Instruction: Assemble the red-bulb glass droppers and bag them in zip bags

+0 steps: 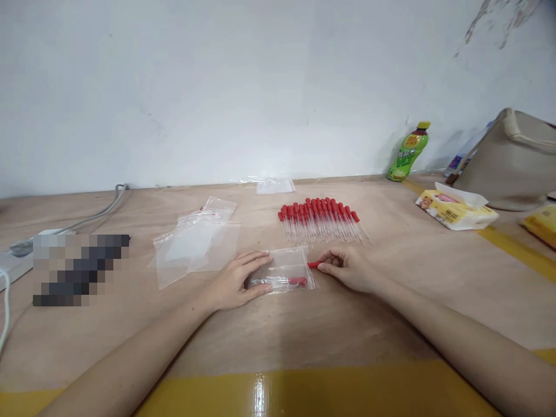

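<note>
My right hand [341, 267] pinches the red rubber bulb of a dropper [313, 264] at the right end of a clear zip bag [282, 269]. The held dropper's thin tube runs leftward into the bag. Inside, near the lower edge, lies another dropper [297, 281] with a red bulb. My left hand [243, 279] rests on the bag's left end, thumb and fingers spread apart, pressing it against the table. Just beyond the bag, many glass droppers [319, 217] lie side by side in a pile, red bulbs toward the wall and clear tips toward me.
Several flat zip bags [204, 234] overlap at the left, and another bag [275, 185] lies by the wall. A power strip [17, 266] and a blurred-out dark object [82, 272] are farther left. At right stand a green bottle [408, 152], a tissue pack [456, 207] and a beige bag [508, 162].
</note>
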A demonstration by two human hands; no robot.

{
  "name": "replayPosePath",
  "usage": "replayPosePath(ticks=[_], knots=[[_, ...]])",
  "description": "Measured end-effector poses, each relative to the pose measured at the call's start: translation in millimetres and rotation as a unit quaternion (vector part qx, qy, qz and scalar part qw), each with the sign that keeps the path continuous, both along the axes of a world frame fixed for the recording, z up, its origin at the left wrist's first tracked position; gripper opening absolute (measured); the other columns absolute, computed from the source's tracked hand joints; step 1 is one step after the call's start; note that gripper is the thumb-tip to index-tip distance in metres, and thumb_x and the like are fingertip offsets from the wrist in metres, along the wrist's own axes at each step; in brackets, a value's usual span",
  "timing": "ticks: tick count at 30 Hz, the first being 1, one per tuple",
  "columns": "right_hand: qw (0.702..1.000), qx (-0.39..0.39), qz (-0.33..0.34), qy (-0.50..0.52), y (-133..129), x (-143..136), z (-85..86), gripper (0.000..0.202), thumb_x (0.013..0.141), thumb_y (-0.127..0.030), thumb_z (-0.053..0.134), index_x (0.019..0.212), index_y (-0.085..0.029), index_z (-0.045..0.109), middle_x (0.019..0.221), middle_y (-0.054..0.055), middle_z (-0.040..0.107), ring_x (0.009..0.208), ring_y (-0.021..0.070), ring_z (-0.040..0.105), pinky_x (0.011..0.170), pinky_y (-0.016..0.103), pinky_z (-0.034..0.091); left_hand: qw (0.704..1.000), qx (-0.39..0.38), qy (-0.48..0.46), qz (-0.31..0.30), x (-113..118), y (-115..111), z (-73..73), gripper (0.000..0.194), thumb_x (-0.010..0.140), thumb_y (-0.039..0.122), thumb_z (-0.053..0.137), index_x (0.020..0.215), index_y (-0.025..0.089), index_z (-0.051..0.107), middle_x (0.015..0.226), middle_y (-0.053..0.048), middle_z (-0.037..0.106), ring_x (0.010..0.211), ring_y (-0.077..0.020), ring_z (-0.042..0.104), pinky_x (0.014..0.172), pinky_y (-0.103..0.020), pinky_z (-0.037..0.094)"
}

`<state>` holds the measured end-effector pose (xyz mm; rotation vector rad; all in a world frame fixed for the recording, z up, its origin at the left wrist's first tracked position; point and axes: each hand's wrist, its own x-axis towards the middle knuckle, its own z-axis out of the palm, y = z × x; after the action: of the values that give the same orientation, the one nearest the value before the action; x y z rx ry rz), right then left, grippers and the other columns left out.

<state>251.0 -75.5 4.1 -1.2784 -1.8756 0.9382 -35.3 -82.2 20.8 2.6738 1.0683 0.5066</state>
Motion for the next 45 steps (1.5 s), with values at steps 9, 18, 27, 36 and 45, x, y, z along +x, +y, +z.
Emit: replayPosePath(ticks=[9, 18, 27, 36, 45], knots=[[0.998, 0.022, 0.051, -0.017, -2.6, -7.1, 0.7, 0.013, 0.073, -0.031, 0.058, 0.078, -0.019, 0.063, 0.061, -0.002, 0.055, 0.053, 0.0097, 0.045, 0.048, 0.022, 0.035, 1.0, -0.002, -0.012, -0.002, 1.7, -0.3, -0.8, 0.054, 0.078, 0.044, 0.055, 0.126, 0.022, 0.043, 0.128, -0.01, 0.047, 0.119, -0.0253, 0.041, 0.099, -0.044, 0.034], [0.989, 0.107, 0.091, -0.053, -6.5, -26.0, 0.8, 0.017, 0.078, -0.023, 0.05, 0.079, -0.022, 0.068, 0.075, 0.002, 0.06, 0.069, 0.0131, 0.053, 0.063, 0.025, 0.041, 1.0, -0.005, -0.02, -0.015, 3.9, 0.3, -1.9, 0.053, 0.078, 0.043, 0.054, 0.124, 0.021, 0.042, 0.128, -0.01, 0.047, 0.119, -0.0244, 0.041, 0.1, -0.044, 0.033], [0.966, 0.17, -0.148, -0.129, 66.1, -0.2, 25.5, 0.016, 0.073, -0.028, 0.053, 0.076, -0.02, 0.066, 0.072, 0.001, 0.063, 0.062, 0.0135, 0.053, 0.058, 0.026, 0.04, 0.997, -0.033, -0.069, -0.015, 4.7, -2.3, 1.1, 0.025, 0.076, 0.04, 0.057, 0.084, 0.019, 0.046, 0.115, -0.011, 0.054, 0.114, -0.0243, 0.045, 0.092, -0.041, 0.038], [0.911, 0.152, -0.223, -0.311, 137.9, -28.7, 38.0, 0.032, 0.077, -0.042, 0.049, 0.092, -0.02, 0.067, 0.11, 0.012, 0.051, 0.103, 0.0259, 0.046, 0.077, 0.035, 0.041, 0.996, -0.047, -0.069, -0.009, 5.3, -4.3, 3.0, 0.025, 0.075, 0.04, 0.058, 0.076, 0.019, 0.044, 0.119, -0.012, 0.052, 0.117, -0.0247, 0.042, 0.092, -0.041, 0.038], [0.968, 0.113, -0.222, -0.031, 141.2, -18.7, 55.8, 0.019, 0.077, -0.031, 0.051, 0.072, -0.016, 0.06, 0.077, 0.005, 0.062, 0.072, 0.0152, 0.056, 0.069, 0.029, 0.043, 0.998, -0.021, -0.057, -0.018, 1.1, -0.4, -4.5, 0.048, 0.077, 0.041, 0.057, 0.118, 0.021, 0.042, 0.122, -0.012, 0.05, 0.114, -0.0251, 0.045, 0.095, -0.042, 0.038]])
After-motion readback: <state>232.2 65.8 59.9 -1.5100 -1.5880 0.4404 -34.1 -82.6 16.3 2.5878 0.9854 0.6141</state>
